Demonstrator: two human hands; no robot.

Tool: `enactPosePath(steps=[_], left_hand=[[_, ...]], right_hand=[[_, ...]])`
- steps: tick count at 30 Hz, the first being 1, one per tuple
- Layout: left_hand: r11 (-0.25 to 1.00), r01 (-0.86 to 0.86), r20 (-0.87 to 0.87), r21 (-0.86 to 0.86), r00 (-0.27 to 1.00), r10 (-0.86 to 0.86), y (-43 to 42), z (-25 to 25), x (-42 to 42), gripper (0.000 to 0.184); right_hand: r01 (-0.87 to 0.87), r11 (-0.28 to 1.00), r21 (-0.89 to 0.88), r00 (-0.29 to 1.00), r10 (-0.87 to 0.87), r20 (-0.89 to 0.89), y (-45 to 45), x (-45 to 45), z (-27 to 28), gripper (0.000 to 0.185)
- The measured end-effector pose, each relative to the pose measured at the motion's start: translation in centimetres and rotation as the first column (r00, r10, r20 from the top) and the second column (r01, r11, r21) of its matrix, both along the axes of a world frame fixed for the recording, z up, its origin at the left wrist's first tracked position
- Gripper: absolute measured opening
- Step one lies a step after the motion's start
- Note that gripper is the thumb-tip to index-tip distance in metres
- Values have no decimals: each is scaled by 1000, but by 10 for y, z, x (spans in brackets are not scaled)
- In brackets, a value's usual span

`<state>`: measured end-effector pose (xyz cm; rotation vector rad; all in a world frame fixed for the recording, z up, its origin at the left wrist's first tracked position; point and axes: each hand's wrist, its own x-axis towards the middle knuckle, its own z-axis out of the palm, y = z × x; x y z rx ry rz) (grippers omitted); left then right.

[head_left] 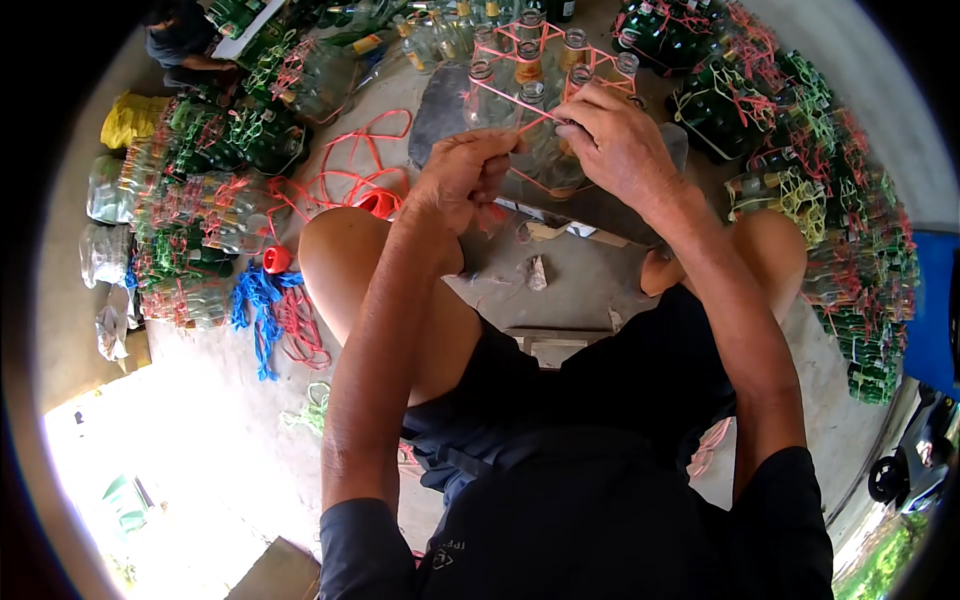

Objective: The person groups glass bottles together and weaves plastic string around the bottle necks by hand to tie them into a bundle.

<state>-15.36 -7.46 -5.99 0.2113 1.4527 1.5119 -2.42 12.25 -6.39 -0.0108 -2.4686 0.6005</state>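
A cluster of clear glass bottles (482,98) stands upright in front of me, with pink plastic twine (507,92) laced around and between the necks. My left hand (468,172) is closed on the twine at the near left of the cluster, and a loose tail hangs below its fingers. At the near right, my right hand (618,138) pinches the twine close to the bottle necks. Strands cross in the gap between the two hands. My right hand hides some of the bottles behind it.
Bundles of tied green bottles (720,105) are stacked along the right, with more bundles (200,210) on the left. Loose red twine (350,165) and blue twine (258,305) lie on the floor at left. Another person (180,45) sits at the far left.
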Motion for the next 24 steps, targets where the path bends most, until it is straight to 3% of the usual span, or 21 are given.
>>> enactPosePath(steps=[5,6,9,11,14,17,23,24], left_hand=[[995,41,-144,-91,988,-54,-8,26,1,23],[994,50,-284,-100,956,-76,-7,31,1,23],[988,89,-645,-127,749,-151,1,38,-2,24],[982,126,-822,-139,539,-185,15,43,-13,24],[951,236,-913,-199,307,-267,38,59,-30,22],[936,280,-968,-214,66,-241,64,59,-47,20],[947,220,-967,-232,-157,-201,101,36,-72,17],[945,189,-960,-267,-138,-244,104,32,-76,18]], right_hand=[[-10,1000,-8,1000,10,-6,-1,0,-2,18],[-9,1000,-6,1000,9,-14,-2,0,-2,19],[-1,1000,-1,1000,1,-27,-4,0,-2,22],[3,1000,10,998,-2,-65,-7,1,-1,24],[24,999,24,997,-22,-73,-9,3,-2,23],[12,1000,29,999,-10,-53,-6,3,-4,25],[12,1000,25,999,-11,-48,-8,3,-2,29],[13,1000,20,999,-12,-46,-8,4,-1,29]])
